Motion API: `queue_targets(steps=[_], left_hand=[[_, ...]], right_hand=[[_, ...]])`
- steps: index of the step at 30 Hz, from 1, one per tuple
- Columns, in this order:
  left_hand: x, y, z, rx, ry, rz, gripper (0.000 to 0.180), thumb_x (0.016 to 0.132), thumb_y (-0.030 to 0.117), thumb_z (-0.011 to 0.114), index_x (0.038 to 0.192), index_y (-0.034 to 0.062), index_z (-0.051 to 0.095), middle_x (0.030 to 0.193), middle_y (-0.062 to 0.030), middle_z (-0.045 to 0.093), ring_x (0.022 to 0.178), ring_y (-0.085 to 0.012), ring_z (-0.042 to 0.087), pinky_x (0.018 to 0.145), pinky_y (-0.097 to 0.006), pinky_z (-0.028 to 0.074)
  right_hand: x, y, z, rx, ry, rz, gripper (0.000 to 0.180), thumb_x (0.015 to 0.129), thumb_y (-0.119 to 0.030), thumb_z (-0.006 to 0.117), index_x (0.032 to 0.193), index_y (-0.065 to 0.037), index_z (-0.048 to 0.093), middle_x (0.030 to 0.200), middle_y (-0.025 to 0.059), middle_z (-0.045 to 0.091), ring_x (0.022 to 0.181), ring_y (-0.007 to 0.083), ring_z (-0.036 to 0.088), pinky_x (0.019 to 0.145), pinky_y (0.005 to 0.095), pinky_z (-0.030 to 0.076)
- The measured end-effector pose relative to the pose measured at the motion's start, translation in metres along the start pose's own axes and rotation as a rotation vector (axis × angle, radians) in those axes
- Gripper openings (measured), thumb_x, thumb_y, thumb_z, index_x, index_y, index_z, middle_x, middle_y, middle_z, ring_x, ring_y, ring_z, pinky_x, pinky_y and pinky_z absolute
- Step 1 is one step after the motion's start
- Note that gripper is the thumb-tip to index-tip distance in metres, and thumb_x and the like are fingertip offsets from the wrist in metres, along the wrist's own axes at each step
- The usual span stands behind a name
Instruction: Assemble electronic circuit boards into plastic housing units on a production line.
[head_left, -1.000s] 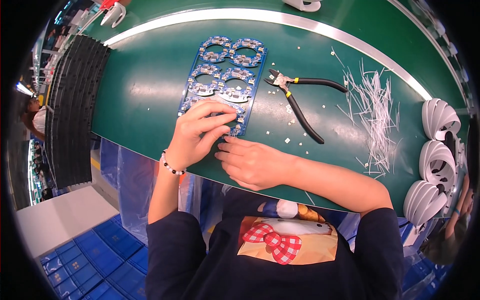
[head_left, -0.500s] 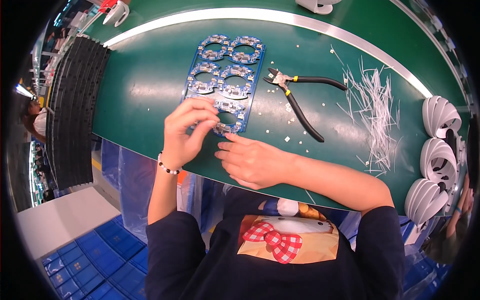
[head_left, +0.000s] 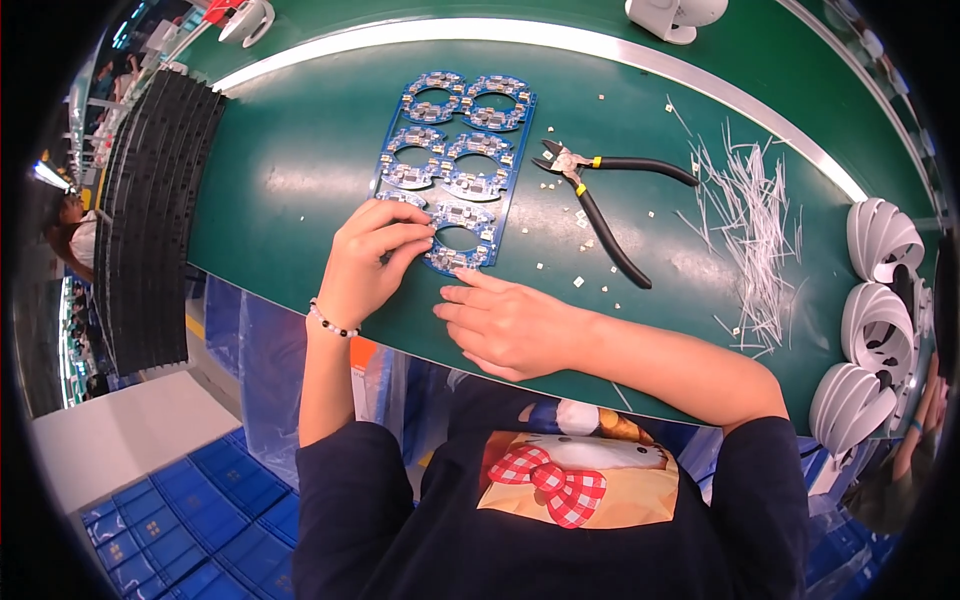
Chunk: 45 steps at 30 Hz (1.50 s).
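A blue circuit board panel (head_left: 474,178), made of several ring-shaped boards joined in a frame, lies flat on the green table. Over its near left board is my left hand (head_left: 372,252), thumb and fingers pinched at the rim of the neighbouring ring; whatever is in the pinch is too small to make out, and the hand hides part of that board. My right hand (head_left: 512,328) rests on the table at the panel's near edge, fingers stretched out, with the index fingertip touching the nearest ring. Diagonal cutters (head_left: 583,185) with black handles lie spread to the right of the panel.
Small pale chips (head_left: 578,282) are scattered around the cutters. Further right lies a heap of thin white strips (head_left: 752,235). White curved housings (head_left: 872,325) line the right edge. Stacked black trays (head_left: 150,225) stand at the left, and another white housing (head_left: 676,18) sits at the back.
My left hand's fingers have drawn closer together at the ring boards. The right hand stays almost in place. The whole view has shifted slightly.
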<state>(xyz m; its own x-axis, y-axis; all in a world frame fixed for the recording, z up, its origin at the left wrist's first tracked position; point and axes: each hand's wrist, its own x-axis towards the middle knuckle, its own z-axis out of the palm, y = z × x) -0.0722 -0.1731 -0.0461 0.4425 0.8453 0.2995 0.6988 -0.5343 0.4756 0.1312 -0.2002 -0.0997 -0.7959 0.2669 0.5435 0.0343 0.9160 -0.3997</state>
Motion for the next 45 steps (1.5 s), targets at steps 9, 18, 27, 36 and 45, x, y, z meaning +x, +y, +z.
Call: queue_targets(steps=[9, 18, 27, 36, 45], left_hand=[[-0.003, -0.004, 0.0, -0.248, 0.074, -0.112, 0.009, 0.071, -0.005, 0.065, 0.078, -0.0006, 0.062, 0.084, -0.0089, 0.064, 0.081, -0.0213, 0.062, 0.072, -0.031, 0.049], [0.016, 0.04, 0.014, -0.047, -0.008, 0.162, 0.03, 0.07, -0.004, 0.062, 0.1, 0.0046, 0.064, 0.099, -0.0113, 0.063, 0.092, -0.0273, 0.06, 0.078, -0.034, 0.048], [-0.017, -0.022, -0.022, 0.081, 0.032, -0.057, 0.019, 0.068, -0.002, 0.068, 0.087, 0.002, 0.066, 0.092, -0.0063, 0.065, 0.085, -0.0235, 0.06, 0.072, -0.031, 0.049], [-0.011, -0.019, -0.021, -0.159, 0.047, -0.164, 0.007, 0.075, -0.003, 0.064, 0.081, -0.0004, 0.063, 0.085, -0.0095, 0.065, 0.079, -0.024, 0.063, 0.072, -0.031, 0.049], [0.017, 0.05, 0.019, 0.1, 0.033, 0.159, 0.031, 0.075, 0.002, 0.06, 0.105, 0.0108, 0.062, 0.098, -0.0034, 0.064, 0.094, -0.0202, 0.06, 0.104, -0.052, 0.028]], right_hand=[[0.0, 0.001, 0.001, 0.015, 0.035, -0.005, 0.024, 0.071, -0.015, 0.058, 0.084, 0.005, 0.063, 0.105, 0.018, 0.062, 0.105, 0.0298, 0.057, 0.103, 0.0459, 0.034], [0.003, -0.004, -0.008, 0.088, -0.14, 0.075, 0.02, 0.073, -0.015, 0.058, 0.081, 0.003, 0.061, 0.105, 0.018, 0.061, 0.106, 0.0302, 0.056, 0.103, 0.0452, 0.033], [0.001, -0.001, -0.004, 0.047, -0.038, 0.034, 0.025, 0.073, -0.014, 0.065, 0.092, 0.002, 0.06, 0.109, 0.0158, 0.06, 0.109, 0.029, 0.054, 0.104, 0.0462, 0.034], [0.0, -0.001, -0.004, 0.067, -0.018, 0.037, 0.025, 0.073, -0.014, 0.065, 0.092, 0.002, 0.06, 0.11, 0.0155, 0.059, 0.109, 0.0285, 0.055, 0.104, 0.0457, 0.035], [0.006, -0.005, -0.003, 0.113, -0.062, 0.008, 0.02, 0.072, -0.015, 0.058, 0.083, 0.002, 0.061, 0.102, 0.0163, 0.062, 0.103, 0.0298, 0.056, 0.104, 0.0467, 0.032]])
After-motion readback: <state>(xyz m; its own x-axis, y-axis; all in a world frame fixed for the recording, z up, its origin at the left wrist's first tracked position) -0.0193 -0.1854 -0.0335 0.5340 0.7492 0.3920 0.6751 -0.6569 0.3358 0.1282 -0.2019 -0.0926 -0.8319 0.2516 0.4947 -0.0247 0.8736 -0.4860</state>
